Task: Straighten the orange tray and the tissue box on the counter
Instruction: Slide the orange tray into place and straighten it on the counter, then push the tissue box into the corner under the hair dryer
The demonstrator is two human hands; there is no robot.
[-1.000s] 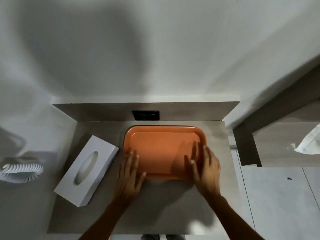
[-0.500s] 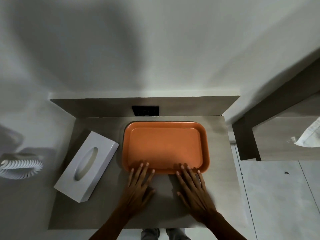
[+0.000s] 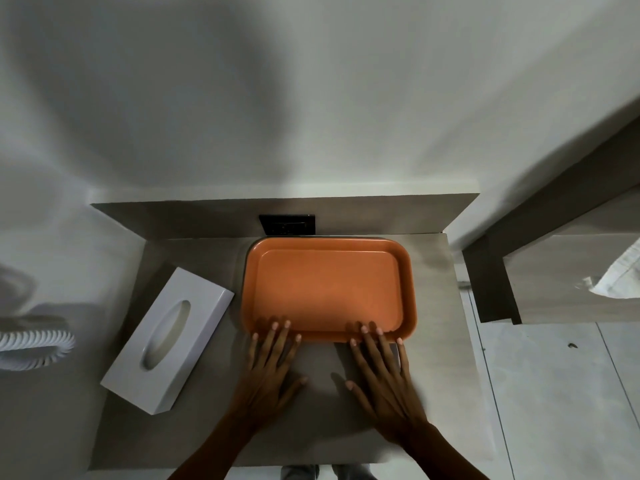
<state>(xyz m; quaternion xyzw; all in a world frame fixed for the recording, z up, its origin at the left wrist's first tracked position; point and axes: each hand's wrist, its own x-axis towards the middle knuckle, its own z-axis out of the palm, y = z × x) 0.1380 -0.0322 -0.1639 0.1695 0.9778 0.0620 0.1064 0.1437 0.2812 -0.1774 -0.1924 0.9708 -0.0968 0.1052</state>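
An orange tray (image 3: pixel 329 289) lies on the grey counter (image 3: pixel 311 427), its far rim against the back panel and its sides square to the counter. A white tissue box (image 3: pixel 169 337) rests to its left, turned at an angle, one corner close to the tray's left rim. My left hand (image 3: pixel 272 372) lies flat on the counter, fingers spread, fingertips on the tray's near rim at the left. My right hand (image 3: pixel 382 375) is flat too, fingertips on the near rim at the right. Neither hand grips anything.
A black socket plate (image 3: pixel 288 224) sits in the back panel just behind the tray. A white coiled cord (image 3: pixel 33 344) hangs on the left wall. A wooden desk (image 3: pixel 571 289) with a white cloth (image 3: pixel 620 278) stands to the right across a tiled floor gap.
Both hands slid back from inside the tray to its near rim. The tray now sits slightly farther back against the panel. The tissue box has not moved.
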